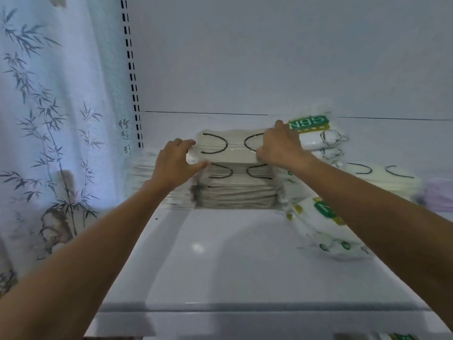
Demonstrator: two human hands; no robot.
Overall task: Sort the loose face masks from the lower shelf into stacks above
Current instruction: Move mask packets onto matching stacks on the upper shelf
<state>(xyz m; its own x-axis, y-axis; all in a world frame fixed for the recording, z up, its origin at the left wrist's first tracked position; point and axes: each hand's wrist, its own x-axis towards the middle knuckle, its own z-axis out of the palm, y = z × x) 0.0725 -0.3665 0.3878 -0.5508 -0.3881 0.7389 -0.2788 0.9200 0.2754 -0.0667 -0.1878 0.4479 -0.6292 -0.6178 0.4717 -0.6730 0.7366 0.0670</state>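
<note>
- A pale curtain (49,119) printed with grey bamboo hung at far left; a column of small characters near its right edge was too blurred to read.
- A white upright (132,77) punched with paired black slots ran beside it.
- The left hand (176,163) pinched the left edge of a beige mask (225,146) in a clear wrapper, fingers on top and thumb beneath.
- The mask, with two black ear loops, was held just above a beige stack (235,190) of the same kind, which stood at the back of the white shelf (220,253).
- The right hand (282,146) gripped the mask's right edge with curled fingers.
- Behind that hand, a white packet (308,122) bore a green label reading "N95", seen upside down, atop a pile of similar packets.
- More green-printed packets (318,217) leaned beside the beige stack; their lettering was blurred.
- A cream stack (382,177) with black loops sat further right, a lilac pile (438,195) just beside it.
</note>
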